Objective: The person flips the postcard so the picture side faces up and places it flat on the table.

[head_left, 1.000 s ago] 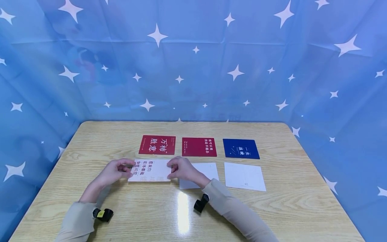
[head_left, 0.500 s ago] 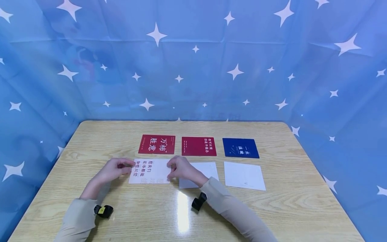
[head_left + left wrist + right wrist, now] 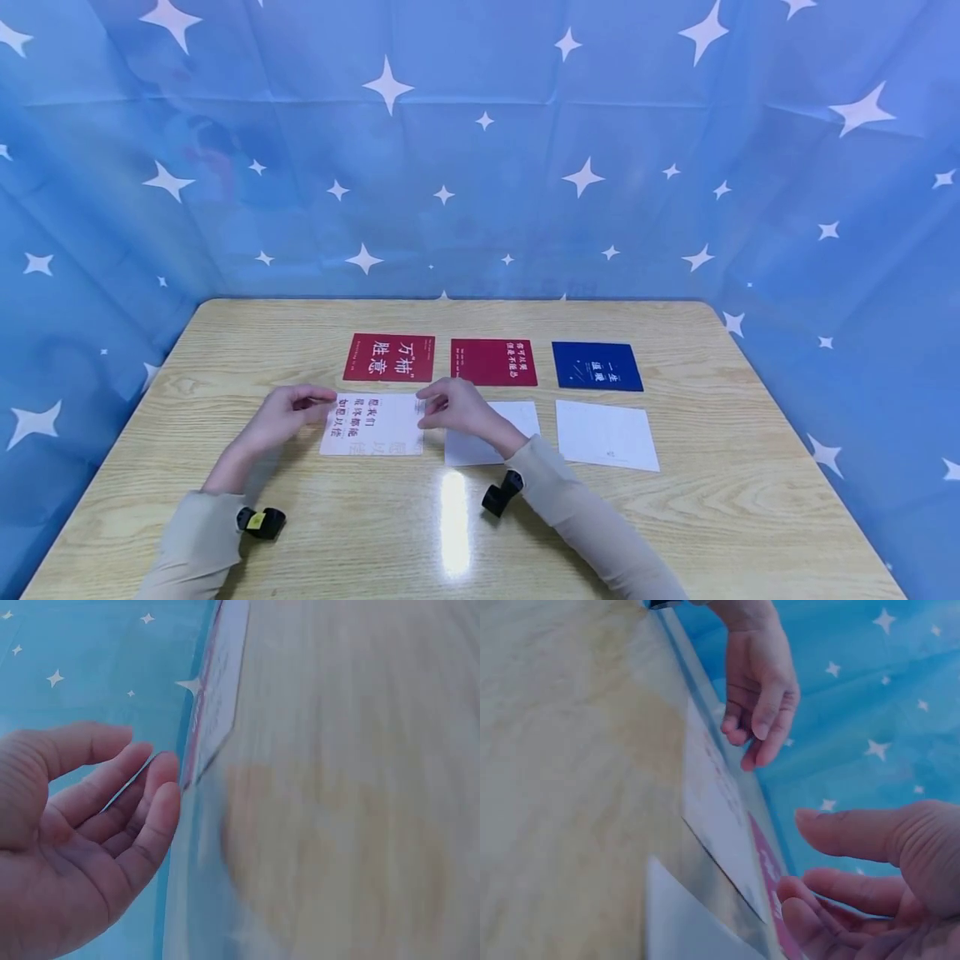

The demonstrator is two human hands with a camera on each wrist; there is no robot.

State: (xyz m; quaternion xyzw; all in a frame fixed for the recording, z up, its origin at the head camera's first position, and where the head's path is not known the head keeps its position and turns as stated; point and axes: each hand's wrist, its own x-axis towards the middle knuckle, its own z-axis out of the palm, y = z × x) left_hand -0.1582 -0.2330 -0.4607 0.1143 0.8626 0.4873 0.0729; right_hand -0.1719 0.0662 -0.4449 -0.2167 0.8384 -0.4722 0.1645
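A white postcard (image 3: 386,427) with dark printed characters lies on the wooden table at the left of the front row. At its left edge is my left hand (image 3: 281,419), its loosely bent fingers holding nothing in the left wrist view, where the postcard (image 3: 220,690) lies just past the fingertips. My right hand (image 3: 459,408) hovers by the postcard's right edge, over part of a blank white card (image 3: 517,421). In the right wrist view, thumb and fingers of the right hand (image 3: 877,881) are apart with nothing between them.
Behind lie a red card with large characters (image 3: 390,358), a darker red card (image 3: 491,363) and a blue card (image 3: 597,367). Another white card (image 3: 607,435) lies at front right. A blue star-patterned curtain (image 3: 480,167) hangs past the far edge of the wooden table (image 3: 360,533).
The white postcard was tipped in both hands and now lies flat, slightly nearer. Both hands have let go of it; the right hand has lifted up and a little to the right.
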